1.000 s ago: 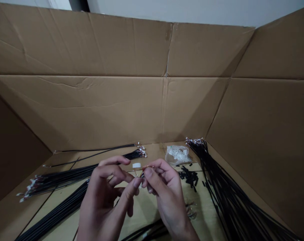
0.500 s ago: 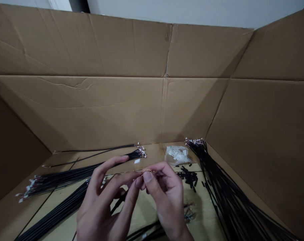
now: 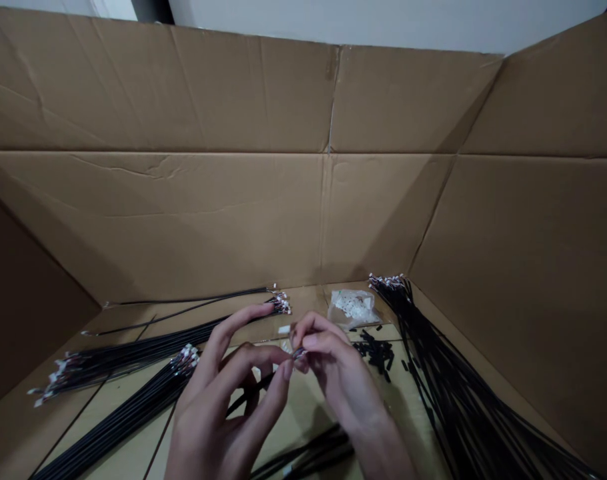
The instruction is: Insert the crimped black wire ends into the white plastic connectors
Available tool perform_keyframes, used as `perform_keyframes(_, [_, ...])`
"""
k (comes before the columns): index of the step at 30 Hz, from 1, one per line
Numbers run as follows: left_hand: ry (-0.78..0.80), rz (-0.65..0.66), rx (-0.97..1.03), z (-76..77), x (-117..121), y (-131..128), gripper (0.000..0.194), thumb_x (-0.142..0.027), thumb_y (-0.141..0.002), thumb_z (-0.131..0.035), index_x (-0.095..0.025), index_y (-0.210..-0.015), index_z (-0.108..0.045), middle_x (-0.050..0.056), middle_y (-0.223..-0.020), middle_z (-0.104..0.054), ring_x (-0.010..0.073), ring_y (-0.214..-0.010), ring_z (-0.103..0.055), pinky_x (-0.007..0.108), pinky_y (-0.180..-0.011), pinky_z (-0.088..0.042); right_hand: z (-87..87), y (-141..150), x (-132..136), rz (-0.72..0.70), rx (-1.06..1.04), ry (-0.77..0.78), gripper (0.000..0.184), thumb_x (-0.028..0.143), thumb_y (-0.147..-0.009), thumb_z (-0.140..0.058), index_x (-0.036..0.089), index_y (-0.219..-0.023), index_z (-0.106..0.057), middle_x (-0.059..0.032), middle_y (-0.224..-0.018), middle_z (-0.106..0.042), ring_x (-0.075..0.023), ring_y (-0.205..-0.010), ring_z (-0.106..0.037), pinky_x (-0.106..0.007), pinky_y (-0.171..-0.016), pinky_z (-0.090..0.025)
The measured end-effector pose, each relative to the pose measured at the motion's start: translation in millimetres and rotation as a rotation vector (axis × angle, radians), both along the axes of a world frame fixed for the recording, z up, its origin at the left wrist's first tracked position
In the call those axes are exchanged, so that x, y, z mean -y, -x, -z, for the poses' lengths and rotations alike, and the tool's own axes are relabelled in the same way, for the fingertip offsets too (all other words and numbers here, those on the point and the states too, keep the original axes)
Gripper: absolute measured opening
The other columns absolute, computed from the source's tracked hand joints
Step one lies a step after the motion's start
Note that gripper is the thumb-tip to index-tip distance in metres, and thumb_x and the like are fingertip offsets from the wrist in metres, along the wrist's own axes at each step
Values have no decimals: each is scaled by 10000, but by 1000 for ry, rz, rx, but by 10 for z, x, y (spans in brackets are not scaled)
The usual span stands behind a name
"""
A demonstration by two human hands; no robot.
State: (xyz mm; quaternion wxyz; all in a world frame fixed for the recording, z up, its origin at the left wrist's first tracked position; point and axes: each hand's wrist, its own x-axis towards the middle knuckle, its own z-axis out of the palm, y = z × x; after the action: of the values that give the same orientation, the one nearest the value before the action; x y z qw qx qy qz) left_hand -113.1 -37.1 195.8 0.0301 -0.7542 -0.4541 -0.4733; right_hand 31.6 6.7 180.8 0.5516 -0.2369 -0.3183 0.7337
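As we looked, right hand [image 3: 336, 373] pinched a tiny connector [image 3: 298, 354].
Left hand [image 3: 223, 400] curled beside it, hold unclear; black wire [image 3: 248, 392] ran lower-left.

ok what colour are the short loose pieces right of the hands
Black: the short pieces show best in the head view, below the plastic bag.

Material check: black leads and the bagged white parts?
The black leads look like matte plastic-insulated wire, given their smooth sheaths. The bag looks like thin clear plastic, glossy and crinkled. The white parts inside are probably moulded plastic, too small to confirm.
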Motion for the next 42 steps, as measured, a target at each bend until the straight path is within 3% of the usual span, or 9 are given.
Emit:
perform_keyframes(4, [-39, 96, -67, -8, 5, 10, 123, -220, -985, -615, -267, -893, -682, 59, -1242, -702, 189, -1210, -707, 164, -734, -622, -2, -214, 10, 8, 164, -130, 262, 449, -739, -780, 196, -676, -755, -17, -729, -659, -184, -770, -535, -307, -772, -400])
perform_keyframes(8, [-24, 172, -132, 39, 2, -32, 128, -173, -972, -600, -246, -907, -683, 86, -1261, -703, 162, -998, -778, 162, -636, -612, -61, -281, 113, 31, 387, -212, 194, 397, -808, -768, 234, -724, -704, -9, -855, -651, -226, -940, -584, -351, -920, -397])
perform_keyframes(11, [-64, 127, -133, 67, -11, -42, 108, -189, -971, -593, -235, -915, -674, 110, -1247, -705, 203, -1077, -764, 168, -581, -589, -126, -322, 182, 122, 484, -293, 221, 359, -832, -734, 238, -672, -642, -28, -1001, -645, -257, -1088, -572, -382, -1015, -376])
perform_keyframes(14, [-62, 86, -143, 44, -18, -23, 92, -191, -969, -604, -245, -918, -659, 95, -1273, -691, 184, -1046, -761, 187, -662, -619, -163, -364, 220, 163, 577, -295, 239, 368, -853, -715, 240, -665, -643, -42, -1124, -632, -283, -1179, -539, -426, -1095, -328])
perform_keyframes(20, [-70, -2, -98, -5, -3, 39, 128, -269, -962, -620, -261, -836, -640, 60, -1219, -704, 209, -1081, -751, 276, -848, -654, -109, -331, 204, -42, 350, -199, 229, 376, -824, -758, 252, -632, -742, -42, -1084, -687, -287, -1246, -573, -418, -1140, -326])
perform_keyframes(27, [-136, 1, -157, -69, 14, 82, 102, -234, -974, -609, -264, -897, -669, 34, -1188, -695, 143, -1055, -737, 189, -856, -604, -43, -221, 244, -56, 206, -30, 175, 404, -764, -845, 245, -695, -820, -60, -1143, -777, -306, -1306, -584, -424, -1172, -312])
perform_keyframes(34, [-134, -5, -130, -49, 55, 120, 71, -233, -971, -618, -249, -917, -660, 32, -1253, -645, 80, -748, -737, 198, -738, -598, -122, -212, 271, -102, 229, -147, 272, 391, -859, -751, 231, -648, -691, -45, -1110, -728, -264, -1242, -603, -370, -1133, -345])
perform_keyframes(38, [-127, -29, -181, -55, 79, 136, 71, -217, -965, -615, -246, -912, -653, 37, -1283, -637, 89, -771, -746, 200, -695, -579, -118, -209, 293, -126, 184, -139, 242, 379, -836, -774, 233, -659, -697, -44, -1105, -734, -265, -1212, -619, -374, -1109, -366])
perform_keyframes(42, [-131, -49, -162, -55, 75, 131, 72, -215, -967, -609, -253, -914, -641, 49, -1275, -643, 141, -941, -748, 222, -775, -587, -108, -177, 294, -166, 123, -109, 216, 392, -829, -796, 236, -695, -734, -54, -1134, -769, -274, -1215, -628, -389, -1111, -375])
